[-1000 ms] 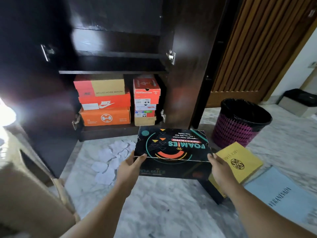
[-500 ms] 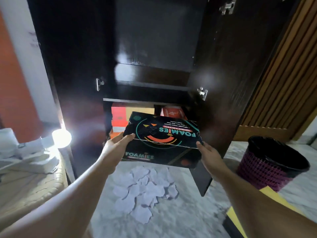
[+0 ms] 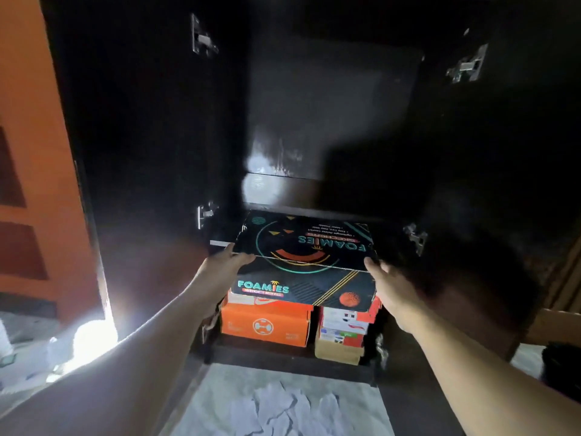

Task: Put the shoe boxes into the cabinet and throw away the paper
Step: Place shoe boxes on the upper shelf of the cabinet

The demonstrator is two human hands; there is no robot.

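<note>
A black FOAMIES shoe box (image 3: 305, 262) is held level at the front edge of the middle shelf of the dark cabinet (image 3: 330, 121), its far end over the shelf. My left hand (image 3: 224, 262) grips its left side and my right hand (image 3: 385, 278) grips its right side. Below it, on the bottom shelf, sit an orange box (image 3: 264, 325) and a stack of red, white and tan boxes (image 3: 342, 332). Torn white paper pieces (image 3: 283, 407) lie on the marble floor in front of the cabinet.
Both cabinet doors stand open, the left door (image 3: 147, 152) and the right door (image 3: 490, 152). An orange wall (image 3: 34, 152) is at the left with a bright light (image 3: 94, 335) near the floor. A dark bin's edge (image 3: 562, 363) shows at the far right.
Both hands lifted the black box from the floor up to the middle shelf and pushed it forward into the cabinet. The view moved closer to the cabinet.
</note>
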